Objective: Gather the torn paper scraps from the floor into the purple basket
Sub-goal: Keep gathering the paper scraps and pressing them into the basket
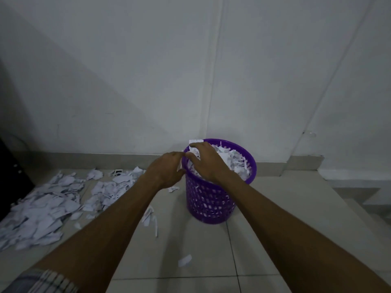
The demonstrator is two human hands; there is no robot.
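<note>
Right hand (206,161) grip rests loosely on basket (211,199) scraps (234,161)

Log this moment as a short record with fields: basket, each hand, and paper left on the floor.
basket: purple basket upright on the tiled floor, nearly full of scraps
left hand: at the basket's left rim, grip unclear
right hand: over the basket's opening, on the scraps inside
floor paper: big pile of scraps to the left, a few strips near the base, one loose piece in front
</note>
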